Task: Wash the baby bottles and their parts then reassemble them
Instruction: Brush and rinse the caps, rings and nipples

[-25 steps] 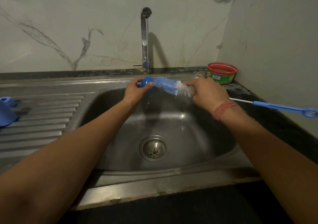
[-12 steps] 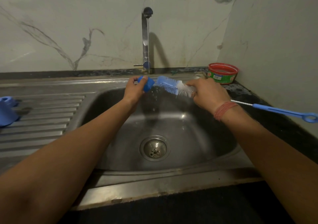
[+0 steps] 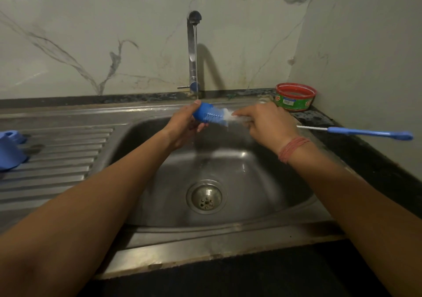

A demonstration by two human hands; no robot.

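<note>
Under the tap (image 3: 194, 52), left hand (image 3: 182, 125) grips a wet cap (image 3: 202, 114), right hand (image 3: 266, 125) grips the brush (image 3: 219, 118); cap may slip into the sink (image 3: 251, 205)

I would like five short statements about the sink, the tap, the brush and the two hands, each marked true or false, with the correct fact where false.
1. Water runs from the tap. True.
2. The left hand holds a blue bottle part. True.
3. The bottle brush lies flat in the sink basin. False: the right hand holds it, with its bristle end at the blue bottle part.
4. The red-rimmed tub stands on the draining board. False: it stands on the dark counter, right of the tap.
5. The brush's long blue handle sticks out to the right, past the right wrist. True.
</note>
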